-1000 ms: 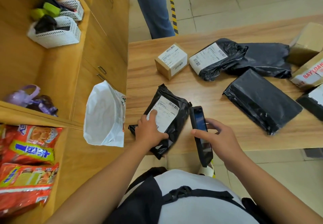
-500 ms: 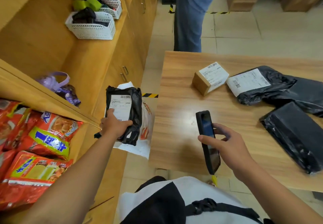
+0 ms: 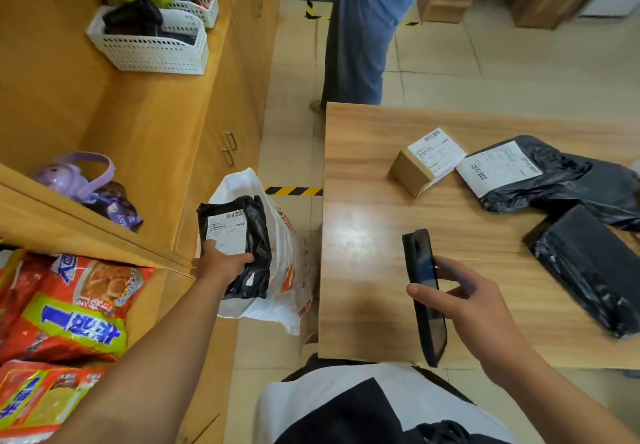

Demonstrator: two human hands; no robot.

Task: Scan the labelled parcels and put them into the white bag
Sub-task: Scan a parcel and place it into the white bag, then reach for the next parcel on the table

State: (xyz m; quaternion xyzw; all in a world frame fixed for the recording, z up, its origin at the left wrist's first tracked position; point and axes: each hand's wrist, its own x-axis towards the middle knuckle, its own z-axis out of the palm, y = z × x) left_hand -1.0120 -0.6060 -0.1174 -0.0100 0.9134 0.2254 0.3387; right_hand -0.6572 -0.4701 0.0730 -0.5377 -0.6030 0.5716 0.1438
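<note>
Gripping one black parcel [image 3: 239, 242] in my left hand [image 3: 221, 263], I hold it over the white bag [image 3: 277, 270], off the table's [image 3: 367, 253] left edge. My right hand [image 3: 464, 301] clasps the scanner [image 3: 424, 294] above bare tabletop; three parcels lie beyond it.

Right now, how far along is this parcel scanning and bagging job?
Early to midway, I'd judge. In hand: the left hand holds a black labelled parcel over the white bag, not yet dropped in; the right hand holds the scanner. Left on the table: a small box and two black parcels. The bag's contents are hidden.
</note>
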